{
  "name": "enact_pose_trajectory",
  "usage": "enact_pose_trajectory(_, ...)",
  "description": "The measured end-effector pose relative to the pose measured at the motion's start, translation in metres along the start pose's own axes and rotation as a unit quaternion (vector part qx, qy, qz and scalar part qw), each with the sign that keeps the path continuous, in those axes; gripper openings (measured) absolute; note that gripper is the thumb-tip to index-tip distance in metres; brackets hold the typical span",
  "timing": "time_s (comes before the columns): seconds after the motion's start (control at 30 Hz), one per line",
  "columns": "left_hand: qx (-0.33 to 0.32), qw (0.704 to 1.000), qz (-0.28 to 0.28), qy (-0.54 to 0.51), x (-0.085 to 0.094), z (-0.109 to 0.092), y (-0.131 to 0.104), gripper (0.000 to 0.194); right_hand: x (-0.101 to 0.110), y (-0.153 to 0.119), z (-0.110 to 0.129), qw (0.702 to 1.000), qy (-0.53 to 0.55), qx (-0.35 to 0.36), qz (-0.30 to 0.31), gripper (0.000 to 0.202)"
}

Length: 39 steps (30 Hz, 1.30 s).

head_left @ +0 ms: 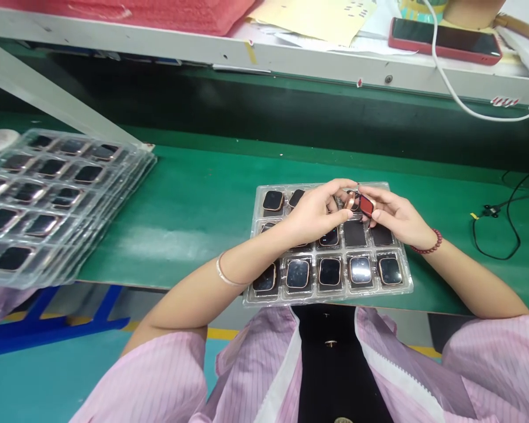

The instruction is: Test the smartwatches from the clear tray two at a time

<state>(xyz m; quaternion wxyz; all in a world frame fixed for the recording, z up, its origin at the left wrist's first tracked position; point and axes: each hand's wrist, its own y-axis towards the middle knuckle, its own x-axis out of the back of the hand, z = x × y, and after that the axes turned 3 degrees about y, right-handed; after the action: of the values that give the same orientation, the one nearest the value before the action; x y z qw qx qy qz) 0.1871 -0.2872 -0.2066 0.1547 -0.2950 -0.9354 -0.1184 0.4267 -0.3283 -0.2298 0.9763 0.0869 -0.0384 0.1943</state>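
Left fingers [337, 184] are closed in a pinch on a gold-coloured piece [350, 201]; right fingers [376, 194] grip a red-faced watch [367, 205] just beside it. Below them lies a clear compartmented tray [405, 271].

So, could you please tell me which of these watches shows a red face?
The held watch between the fingers of the right hand; the visible faces of the tray watches look dark or whitened by glare.

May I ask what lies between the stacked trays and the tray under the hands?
In the head view, green tabletop lies there, and the left forearm crosses its near edge.
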Motion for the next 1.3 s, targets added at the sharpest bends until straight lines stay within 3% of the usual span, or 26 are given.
enact_pose_trajectory(0.57, -0.011, 0.998, 0.007, 0.062, -0.001, -0.002, -0.002, 0.040, -0.008, -0.003, 0.003, 0.995, -0.102, 0.021, -0.012, 0.042)
enact_pose_trajectory(0.77, -0.024, 0.997, 0.009, 0.077, 0.000, -0.003, -0.002, 0.038, -0.015, -0.009, 0.004, 0.968, -0.238, 0.071, -0.039, 0.037)
enact_pose_trajectory(0.93, -0.028, 0.996, 0.001, 0.087, -0.001, -0.003, -0.002, 0.036, -0.017, -0.010, 0.003, 0.951, -0.289, 0.108, -0.029, 0.039)
enact_pose_trajectory(1.17, -0.028, 0.994, 0.007, 0.107, -0.001, -0.004, -0.003, 0.036, -0.018, -0.010, 0.003, 0.953, -0.283, 0.107, -0.031, 0.040)
enact_pose_trajectory(1.3, -0.017, 0.998, 0.004, 0.067, -0.002, 0.000, -0.002, 0.038, -0.013, -0.007, 0.002, 0.973, -0.222, 0.059, -0.030, 0.039)
